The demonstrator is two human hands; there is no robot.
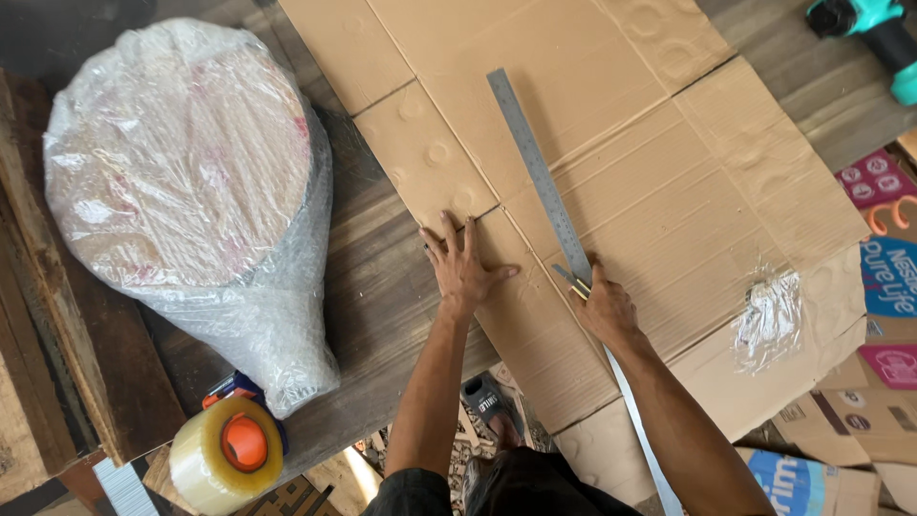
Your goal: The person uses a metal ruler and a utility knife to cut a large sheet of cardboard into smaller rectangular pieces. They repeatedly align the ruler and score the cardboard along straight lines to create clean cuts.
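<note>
Mid-frame, the left hand [461,269] lies flat on the cardboard [669,191], the right hand [604,308] grips a knife [570,280] against the ruler [535,162]; the cut looks barely begun.

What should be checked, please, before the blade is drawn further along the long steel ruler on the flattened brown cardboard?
1. Long steel ruler flat on the flattened brown cardboard: ok.
2. Left hand pressing the cardboard, clear of the ruler edge: ok.
3. Right hand gripping the small yellowish cutter against the ruler: ok.
4. Ruler itself held down: not ok; no hand rests on it.
5. Blade extended: cannot tell.
6. Dark wooden table beneath the cut line: cannot tell.
</note>
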